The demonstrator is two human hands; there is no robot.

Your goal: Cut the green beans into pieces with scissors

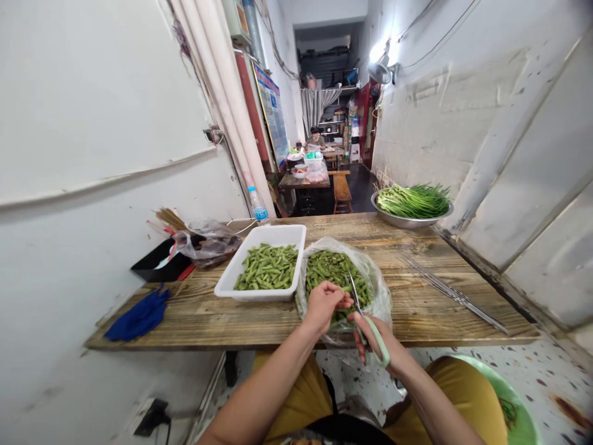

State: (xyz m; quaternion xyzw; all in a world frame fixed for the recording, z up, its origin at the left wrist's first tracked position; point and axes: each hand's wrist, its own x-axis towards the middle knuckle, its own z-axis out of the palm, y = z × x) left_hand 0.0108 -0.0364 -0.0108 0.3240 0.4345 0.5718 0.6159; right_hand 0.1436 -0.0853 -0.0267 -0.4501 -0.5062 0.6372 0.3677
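Observation:
My left hand is closed in a pinch over a clear plastic bag of whole green beans; what it pinches is too small to name. My right hand grips green-handled scissors, blades pointing up over the bag toward the left fingers. A white tray with cut green bean pieces sits just left of the bag on the wooden table.
A metal bowl of green chives stands at the table's far right. Metal skewers lie on the right. A blue cloth, a black tray, a crumpled bag and a water bottle are left. A green basin sits on the floor. A person sits far down the corridor.

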